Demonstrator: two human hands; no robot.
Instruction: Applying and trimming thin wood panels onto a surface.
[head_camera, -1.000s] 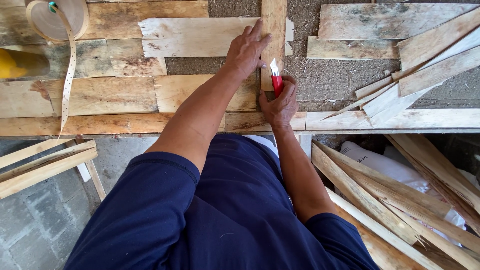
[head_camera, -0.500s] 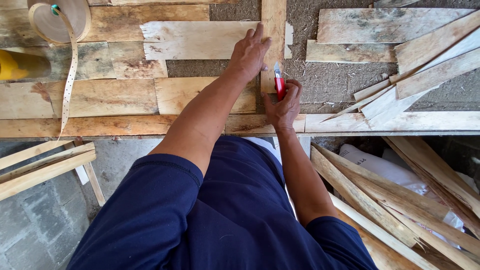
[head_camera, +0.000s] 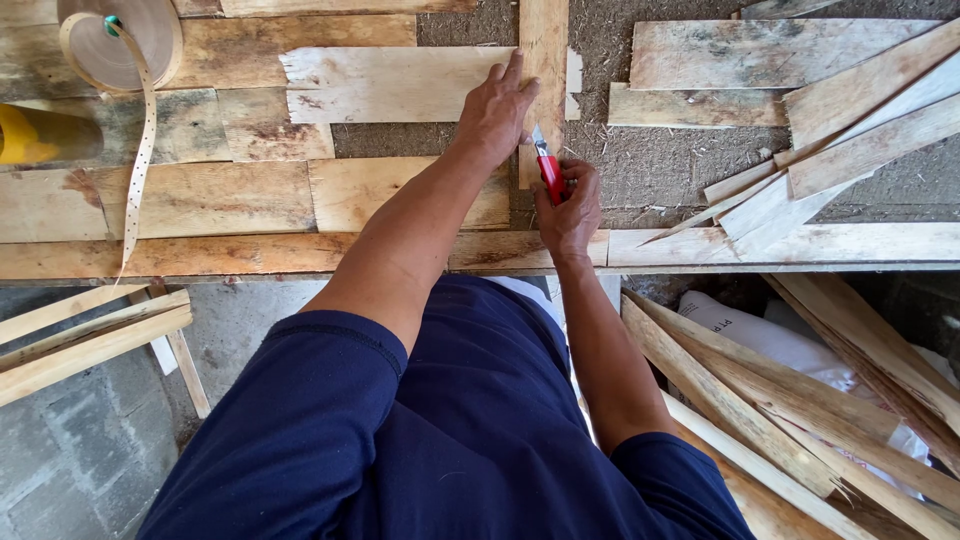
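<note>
Head view, looking straight down: the left hand (head_camera: 497, 115) lies flat, fingers spread and open, pinning a narrow upright wooden strip (head_camera: 543, 60) where it crosses a pale broken board (head_camera: 390, 85) on the table (head_camera: 250, 255). It grips nothing; it only presses. The right hand (head_camera: 568, 205) is curled shut around a red utility knife (head_camera: 548, 170), blade tip pointing away from the body and meeting the strip's lower right edge, just beside the left thumb.

To do this cut well, I'd say the pinning hand needs firm downward weight so the strip can't twist, and the thumb wants to sit clear of the blade's line, because it's close. A shallow, steady stroke along the grain looks safer than forcing depth.

Pose now: left arm reaches long and nearly straight across the body, wrist flat. Right elbow is tucked low, forearm rising to the knife, wrist cocked slightly. Loose wooden slats (head_camera: 800, 170) are piled at right, a roll of perforated strapping (head_camera: 120, 45) at far left.
</note>
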